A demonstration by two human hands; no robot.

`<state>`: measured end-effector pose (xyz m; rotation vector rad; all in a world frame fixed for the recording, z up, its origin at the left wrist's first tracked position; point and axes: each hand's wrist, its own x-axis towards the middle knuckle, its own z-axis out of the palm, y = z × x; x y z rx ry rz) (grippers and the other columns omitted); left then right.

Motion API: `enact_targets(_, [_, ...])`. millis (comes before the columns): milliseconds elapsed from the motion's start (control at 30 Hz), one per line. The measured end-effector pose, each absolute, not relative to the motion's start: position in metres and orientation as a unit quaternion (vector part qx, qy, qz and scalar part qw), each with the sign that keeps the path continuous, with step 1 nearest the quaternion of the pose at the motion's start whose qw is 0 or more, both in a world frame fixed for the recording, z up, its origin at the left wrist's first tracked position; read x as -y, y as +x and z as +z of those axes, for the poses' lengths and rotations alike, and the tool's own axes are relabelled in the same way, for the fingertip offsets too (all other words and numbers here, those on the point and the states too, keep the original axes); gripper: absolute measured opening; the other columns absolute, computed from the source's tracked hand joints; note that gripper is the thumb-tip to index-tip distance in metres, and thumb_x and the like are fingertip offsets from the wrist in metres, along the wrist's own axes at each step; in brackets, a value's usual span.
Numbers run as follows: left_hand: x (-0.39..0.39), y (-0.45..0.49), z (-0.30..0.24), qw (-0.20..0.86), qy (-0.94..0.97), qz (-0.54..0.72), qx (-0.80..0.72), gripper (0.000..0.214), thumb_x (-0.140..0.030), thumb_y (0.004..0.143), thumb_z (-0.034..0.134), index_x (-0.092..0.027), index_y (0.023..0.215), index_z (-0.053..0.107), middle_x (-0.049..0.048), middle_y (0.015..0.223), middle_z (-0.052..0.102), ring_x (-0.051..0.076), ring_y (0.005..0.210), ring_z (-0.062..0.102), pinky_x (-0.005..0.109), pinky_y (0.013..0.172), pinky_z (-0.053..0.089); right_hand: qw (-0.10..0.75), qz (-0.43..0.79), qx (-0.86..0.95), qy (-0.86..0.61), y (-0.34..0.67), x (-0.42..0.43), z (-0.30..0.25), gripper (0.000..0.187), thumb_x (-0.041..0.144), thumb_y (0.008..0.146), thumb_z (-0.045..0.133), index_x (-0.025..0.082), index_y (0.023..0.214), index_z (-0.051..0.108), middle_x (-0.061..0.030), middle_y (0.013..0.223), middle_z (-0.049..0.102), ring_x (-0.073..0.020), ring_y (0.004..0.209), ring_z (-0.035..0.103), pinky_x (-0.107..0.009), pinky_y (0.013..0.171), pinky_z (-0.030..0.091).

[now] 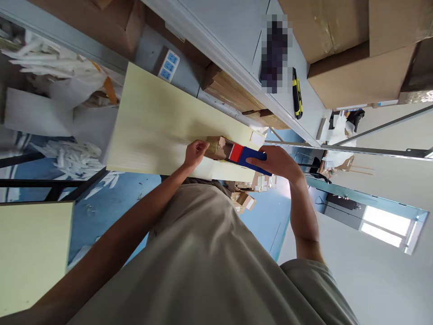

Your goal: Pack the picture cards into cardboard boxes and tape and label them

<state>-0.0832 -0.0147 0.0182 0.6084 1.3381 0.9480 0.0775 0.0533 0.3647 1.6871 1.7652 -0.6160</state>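
My left hand (pixel 195 152) is closed in a pinch on the left end of a small brown cardboard box (pixel 216 147) lying on a pale yellow table (pixel 155 122). My right hand (pixel 275 161) grips a red and blue tape dispenser (pixel 246 155) whose red end rests against the box. Both arms reach forward over my grey-green shirt, which fills the lower part of the view.
A white power strip (pixel 168 65) lies beyond the table. Flat brown cardboard stacks (pixel 233 92) sit under a grey shelf. A yellow and black utility knife (pixel 297 92) rests on the shelf beside large cardboard boxes (pixel 355 49). White packing pieces (pixel 67 155) litter the blue floor.
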Motion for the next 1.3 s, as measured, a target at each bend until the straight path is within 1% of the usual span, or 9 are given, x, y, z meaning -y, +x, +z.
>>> enact_targets(333, [0.019, -0.044, -0.003, 0.559, 0.335, 0.401, -0.644, 0.017, -0.039, 0.100, 0.068, -0.023, 0.097, 0.067, 0.0104, 0.106, 0.076, 0.022, 0.091, 0.071, 0.035, 0.090, 0.057, 0.334, -0.220, -0.638, 0.658, 0.065, -0.051, 0.356, 0.053, 0.075, 0.103, 0.074, 0.022, 0.101, 0.079, -0.0116, 0.099, 0.081, -0.0292, 0.089, 0.074, -0.037, 0.074, 0.045])
enact_targets(467, [0.027, -0.045, -0.012, 0.551, 0.355, 0.377, -0.654, 0.022, -0.037, 0.104, 0.063, -0.022, 0.119, 0.069, 0.0130, 0.115, 0.075, 0.025, 0.094, 0.073, 0.039, 0.091, 0.059, 0.316, -0.233, -0.650, 0.651, 0.070, -0.049, 0.352, 0.057, 0.079, 0.101, 0.073, 0.023, 0.101, 0.078, -0.0099, 0.094, 0.080, -0.0279, 0.086, 0.072, -0.036, 0.072, 0.045])
enact_targets(567, [0.033, -0.059, -0.009, 0.560, 0.380, 0.364, -0.640, 0.043, -0.036, 0.103, 0.064, -0.018, 0.142, 0.063, 0.0181, 0.131, 0.075, 0.028, 0.101, 0.075, 0.043, 0.096, 0.060, 0.312, -0.237, -0.658, 0.643, 0.076, -0.049, 0.351, 0.057, 0.080, 0.101, 0.071, 0.024, 0.102, 0.078, -0.0094, 0.095, 0.080, -0.0271, 0.085, 0.072, -0.036, 0.071, 0.044])
enact_targets(633, [0.034, -0.069, 0.003, 0.563, 0.434, 0.387, -0.586, 0.071, -0.045, 0.099, 0.074, -0.019, 0.162, 0.051, 0.0225, 0.156, 0.066, 0.033, 0.125, 0.074, 0.046, 0.107, 0.060, 0.317, -0.235, -0.658, 0.642, 0.078, -0.049, 0.351, 0.056, 0.080, 0.101, 0.071, 0.024, 0.102, 0.078, -0.0097, 0.096, 0.080, -0.0272, 0.084, 0.072, -0.036, 0.070, 0.044])
enact_targets(733, [0.028, -0.080, 0.030, 0.551, 0.556, 0.409, -0.469, 0.133, -0.063, 0.079, 0.097, -0.019, 0.181, 0.024, 0.0281, 0.186, 0.034, 0.048, 0.166, 0.044, 0.059, 0.131, 0.045, 0.318, -0.237, -0.657, 0.641, 0.077, -0.048, 0.353, 0.056, 0.079, 0.102, 0.072, 0.024, 0.101, 0.077, -0.0101, 0.094, 0.080, -0.0282, 0.085, 0.072, -0.036, 0.071, 0.044])
enact_targets(800, [0.017, -0.080, 0.046, 0.537, 0.620, 0.398, -0.411, 0.154, -0.065, 0.066, 0.106, -0.018, 0.183, 0.019, 0.0299, 0.190, 0.024, 0.054, 0.173, 0.030, 0.064, 0.138, 0.035, 0.316, -0.239, -0.657, 0.642, 0.074, -0.048, 0.354, 0.055, 0.079, 0.101, 0.073, 0.024, 0.103, 0.077, -0.0099, 0.092, 0.080, -0.0292, 0.086, 0.072, -0.037, 0.072, 0.045])
enact_targets(900, [0.001, -0.074, 0.057, 0.521, 0.668, 0.380, -0.372, 0.140, -0.049, 0.073, 0.105, -0.015, 0.182, 0.024, 0.0294, 0.184, 0.039, 0.052, 0.170, 0.038, 0.064, 0.139, 0.033, 0.318, -0.234, -0.656, 0.643, 0.068, -0.046, 0.353, 0.053, 0.077, 0.101, 0.075, 0.024, 0.105, 0.078, -0.0103, 0.094, 0.080, -0.0302, 0.090, 0.073, -0.037, 0.074, 0.046])
enact_targets(1100, [-0.006, -0.068, 0.054, 0.510, 0.677, 0.350, -0.398, 0.099, -0.013, 0.085, 0.078, -0.013, 0.176, 0.041, 0.0219, 0.153, 0.072, 0.043, 0.147, 0.062, 0.061, 0.131, 0.046, 0.306, -0.222, -0.663, 0.646, 0.066, -0.041, 0.349, 0.060, 0.083, 0.098, 0.076, 0.023, 0.104, 0.077, -0.0121, 0.089, 0.079, -0.0318, 0.088, 0.074, -0.038, 0.075, 0.047])
enact_targets(1300, [-0.003, -0.061, 0.050, 0.491, 0.653, 0.330, -0.474, 0.081, -0.013, 0.090, 0.069, -0.015, 0.170, 0.053, 0.0190, 0.141, 0.078, 0.042, 0.143, 0.062, 0.061, 0.128, 0.045, 0.327, -0.208, -0.665, 0.639, 0.074, -0.040, 0.348, 0.061, 0.082, 0.101, 0.071, 0.021, 0.106, 0.079, -0.0150, 0.095, 0.082, -0.0352, 0.095, 0.076, -0.041, 0.080, 0.051])
